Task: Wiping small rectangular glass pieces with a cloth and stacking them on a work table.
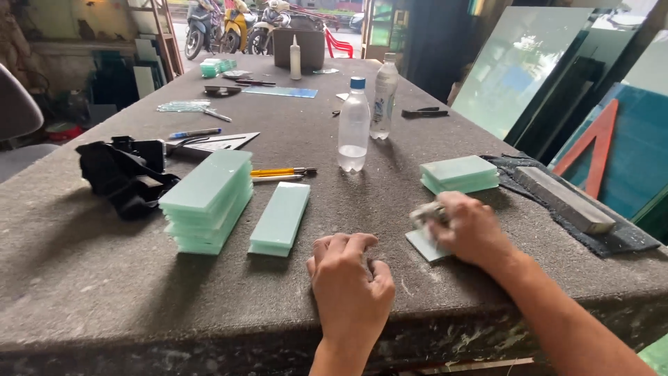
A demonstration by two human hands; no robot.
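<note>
My right hand (470,230) grips a small grey block (426,212) and presses it on a pale green glass piece (424,245) lying flat near the table's front edge. My left hand (350,278) rests empty on the grey table top (104,278), fingers curled under, just left of that glass piece. A tall stack of pale green glass strips (207,200) stands to the left. A lower stack (280,218) lies beside it. Another short stack of glass pieces (459,173) sits behind my right hand.
Two clear plastic bottles (353,125) stand mid-table. A long grey sharpening stone (563,198) lies on a dark cloth at right. A black strap bundle (125,174), pens (282,173), a set square (216,143) and tools lie farther back. Glass sheets (515,66) lean at right.
</note>
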